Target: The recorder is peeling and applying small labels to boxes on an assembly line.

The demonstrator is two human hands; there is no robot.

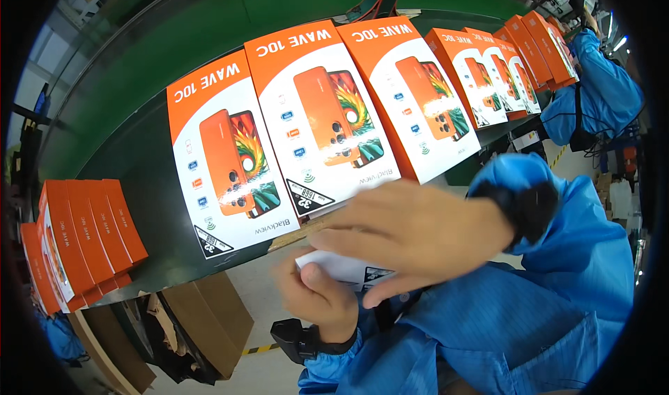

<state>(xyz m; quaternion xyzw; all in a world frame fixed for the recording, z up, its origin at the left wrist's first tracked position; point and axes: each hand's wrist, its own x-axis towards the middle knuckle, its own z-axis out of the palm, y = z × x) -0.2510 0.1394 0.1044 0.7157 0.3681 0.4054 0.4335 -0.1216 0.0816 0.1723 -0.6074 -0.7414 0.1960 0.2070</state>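
Note:
My left hand (pixel 322 296) is closed around a small white label sheet (pixel 341 268) with black printing, its thumb on the near side. My right hand (pixel 418 231) reaches over from the right, fingers stretched out across the sheet's top and thumb apart below it. The fingers hide much of the sheet, and whether the right hand grips it is not visible. Just beyond my hands, three orange-and-white phone boxes lie side by side on a dark bench: a left box (pixel 221 165), a middle box (pixel 317 109) and a right box (pixel 411 95). The left and middle ones bear a triangular black-and-white label at a near corner.
Orange box stacks (pixel 90 234) stand at the bench's left end. More phone boxes (pixel 477 78) and upright orange boxes (pixel 533 50) line the right, near a co-worker in a blue sleeve (pixel 599 88). An open brown carton (pixel 209 318) sits below the bench edge.

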